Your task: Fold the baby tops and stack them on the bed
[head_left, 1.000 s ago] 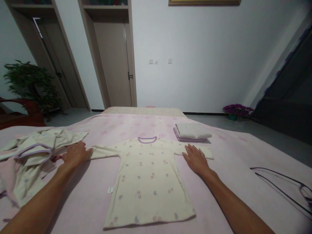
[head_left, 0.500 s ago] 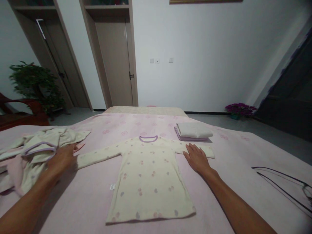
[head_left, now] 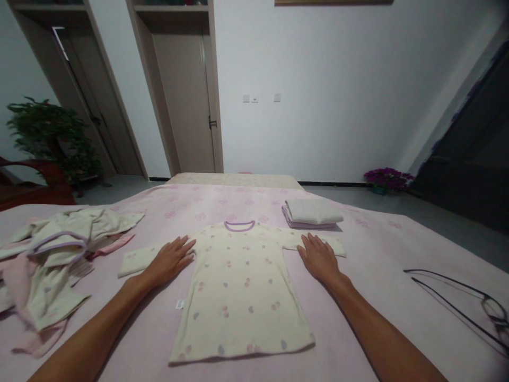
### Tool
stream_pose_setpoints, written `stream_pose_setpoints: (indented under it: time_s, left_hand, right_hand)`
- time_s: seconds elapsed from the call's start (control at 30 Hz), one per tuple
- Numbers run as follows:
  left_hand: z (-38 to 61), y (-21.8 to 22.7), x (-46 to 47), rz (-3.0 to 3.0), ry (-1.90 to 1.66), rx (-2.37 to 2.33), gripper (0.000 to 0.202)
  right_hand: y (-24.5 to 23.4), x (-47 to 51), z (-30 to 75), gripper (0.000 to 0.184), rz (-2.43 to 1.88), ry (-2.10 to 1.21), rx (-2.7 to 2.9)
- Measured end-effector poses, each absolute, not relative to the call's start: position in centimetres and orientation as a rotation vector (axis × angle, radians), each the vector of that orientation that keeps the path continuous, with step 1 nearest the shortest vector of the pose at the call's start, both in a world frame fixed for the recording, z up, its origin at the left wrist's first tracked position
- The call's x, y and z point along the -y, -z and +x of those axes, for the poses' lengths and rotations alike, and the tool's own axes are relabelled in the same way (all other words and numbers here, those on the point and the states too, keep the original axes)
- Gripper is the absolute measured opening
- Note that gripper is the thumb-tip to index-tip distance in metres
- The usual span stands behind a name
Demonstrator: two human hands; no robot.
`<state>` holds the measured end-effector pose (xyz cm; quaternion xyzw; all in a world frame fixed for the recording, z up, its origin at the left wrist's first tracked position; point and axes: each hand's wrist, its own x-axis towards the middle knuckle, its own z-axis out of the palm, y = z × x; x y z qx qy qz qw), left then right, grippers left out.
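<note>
A cream long-sleeved child's shirt (head_left: pixel 240 292) with small hearts and a lilac collar lies face up and spread flat on the pink bed cover (head_left: pixel 369 249). My left hand (head_left: pixel 170 260) rests palm down, fingers stretched out, on the shirt's left sleeve close to the shoulder. My right hand (head_left: pixel 318 259) lies flat and open on the right sleeve. Neither hand holds anything.
A loose heap of cream and pink clothes (head_left: pixel 51 254) lies at the left of the bed. A folded stack of garments (head_left: pixel 312 215) sits behind my right hand. Black wire hangers (head_left: pixel 469 305) lie at the right edge. A potted plant (head_left: pixel 51 140) and doors stand beyond.
My left hand has slid from the sleeve's far end, beside the clothes heap, inward along the sleeve to near the shoulder. My right hand has stayed on the right sleeve.
</note>
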<state>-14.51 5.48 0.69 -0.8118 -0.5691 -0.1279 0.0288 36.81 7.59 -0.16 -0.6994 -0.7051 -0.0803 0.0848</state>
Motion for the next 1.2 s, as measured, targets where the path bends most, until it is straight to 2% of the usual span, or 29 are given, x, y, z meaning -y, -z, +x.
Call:
stream_pose_setpoints:
  time_s: [0.1, 0.2, 0.33, 0.4, 0.63, 0.73, 0.9, 1.0, 1.1, 1.2]
  left_hand:
    - [-14.1, -0.9, -5.5, -2.459, 0.262, 1.956, 0.057]
    - [-13.0, -2.1, -5.3, -2.446, 0.342, 2.018, 0.052]
    - [-9.1, -2.6, -3.4, -2.508, 0.579, 1.822, 0.053]
    - [-6.9, -2.3, -1.9, -2.595, 0.574, 1.673, 0.054]
    - [-6.1, -0.5, 2.6, -2.646, 0.218, 1.595, 0.065]
    - [-7.9, -0.1, 3.5, -2.633, 0.175, 1.598, 0.063]
    - [-9.8, 0.1, 4.9, -2.639, 0.163, 1.553, 0.063]
    - [-9.7, -0.4, 6.5, -2.716, 0.308, 1.404, 0.057]
    - [-8.9, -2.0, 8.3, -2.884, 0.512, 1.249, 0.041]
    - [-8.0, -4.1, 9.6, -3.071, 0.522, 1.125, 0.026]
  right_hand:
    - [-0.3, -7.2, 36.7, 0.056, -2.149, 0.265, 2.015]
    - [-0.6, -6.9, 36.6, 0.053, -2.154, 0.289, 1.971]
    - [-0.9, -6.6, 36.3, 0.049, -1.967, 0.373, 2.022]
    - [-1.1, -6.1, 35.9, 0.048, -1.782, 0.355, 2.102]
    - [-2.2, -2.7, 33.7, 0.056, -1.268, -0.079, 2.481]
    - [-2.8, -1.9, 33.3, 0.059, -1.26, -0.233, 2.615]
    - [-3.0, -2.2, 34.2, 0.056, -1.302, -0.302, 2.601]
    - [-2.8, -1.8, 34.8, 0.054, -1.321, -0.352, 2.576]
    - [-2.8, -0.2, 35.0, 0.053, -1.373, -0.376, 2.538]
    - [-3.5, 2.2, 34.9, 0.046, -1.31, -0.339, 2.499]
